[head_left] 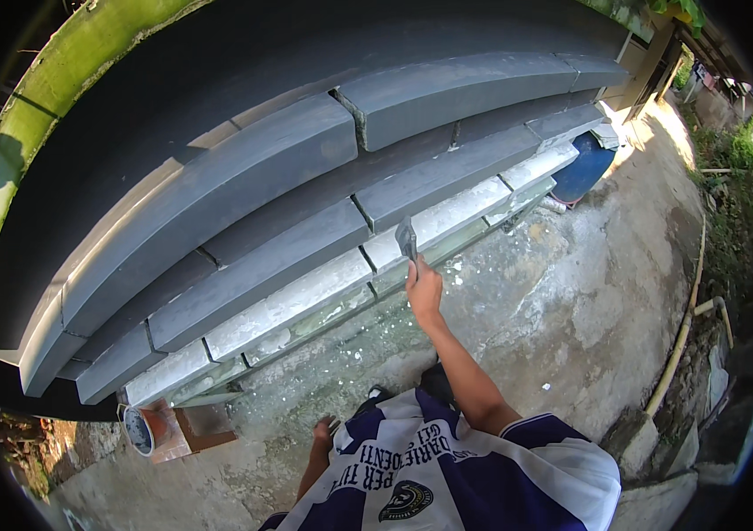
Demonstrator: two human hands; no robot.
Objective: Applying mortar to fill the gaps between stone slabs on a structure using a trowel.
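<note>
My right hand is closed round the handle of a grey scraper, or putty knife. Its blade is over the pale, paint-patched lowest ledge, close to a gap between two sections; whether it touches the surface I cannot tell. My left hand hangs low beside my shirt, nearest to the concrete floor. Its fingers look loosely apart, with nothing visible in them. Above the pale ledge run smooth grey ledges, stepped one over another and split by narrow dark joints.
At the near left end of the ledges, a bucket stands beside a flattened brown cardboard piece. A blue drum is at the far right end. Stained concrete ground is spattered with white flecks. A bamboo pole lies along the right edge.
</note>
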